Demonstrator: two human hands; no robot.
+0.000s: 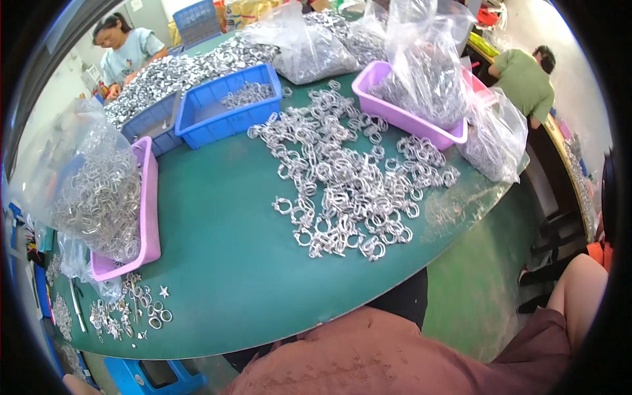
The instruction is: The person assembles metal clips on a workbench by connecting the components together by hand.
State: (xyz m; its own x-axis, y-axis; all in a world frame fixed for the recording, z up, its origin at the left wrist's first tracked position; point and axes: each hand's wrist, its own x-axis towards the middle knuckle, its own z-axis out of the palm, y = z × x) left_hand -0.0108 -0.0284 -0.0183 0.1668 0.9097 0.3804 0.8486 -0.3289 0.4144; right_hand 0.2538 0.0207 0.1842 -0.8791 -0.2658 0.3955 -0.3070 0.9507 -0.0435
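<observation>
Neither of my hands shows. My bare right arm (582, 286), below a brown sleeve (536, 342), reaches out at the right rim, and a small patch of skin (79, 386) shows at the lower left edge. In front of me a heap of silvery metal ring-shaped pieces (349, 178) lies on the green table (217, 230). At the near left are a few loose rings (158, 315), a star-shaped piece (164, 291) and a thin metal tool (77, 304).
Pink trays (150, 210) (408, 128) hold clear bags of metal pieces. Behind stand a blue bin (227, 108) and a long pile of silvery parts (191, 74). One person (125, 52) sits far left; another in green (523, 82) is far right. A blue stool (155, 376) stands below.
</observation>
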